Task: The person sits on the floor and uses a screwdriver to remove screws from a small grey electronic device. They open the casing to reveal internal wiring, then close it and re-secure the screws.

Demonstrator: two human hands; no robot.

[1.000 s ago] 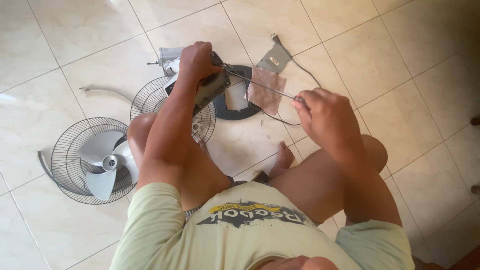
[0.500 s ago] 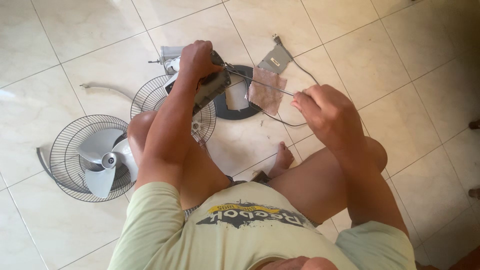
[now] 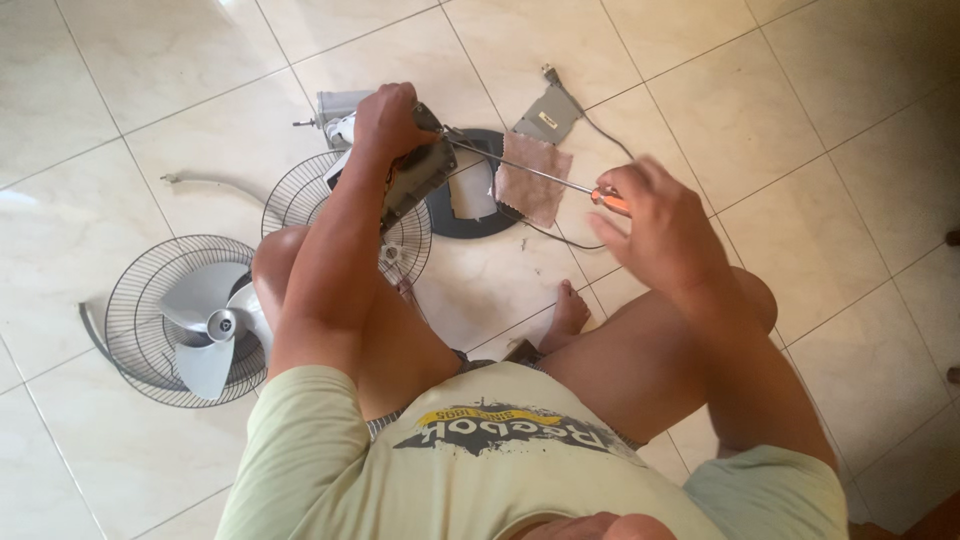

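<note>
Barely anything had shifted since half a second before: the right hand (image 3: 655,225) had slid a touch further right along with the screwdriver (image 3: 530,172), and the left hand (image 3: 385,122) stayed put on the fan motor housing (image 3: 415,178). So the right grip was closed around the orange handle of the screwdriver, fingers curled over it. Its long axis ran nearly level across the view, slanting slightly, with the handle low on the right and the tip pointing up-left into the top of the housing, right by the left knuckles. The left grip was clamped on the upper end of that grey housing, holding it off the floor above the knee. Under the shaft lay a brownish cloth (image 3: 533,178) on a dark round base (image 3: 470,215), with a grey plate (image 3: 549,114) and a cord beyond. One wire fan guard (image 3: 310,200) sat beneath the forearm, and a second guard with the grey blade (image 3: 205,325) lay well off to the left on the tiled floor (image 3: 800,120).
</note>
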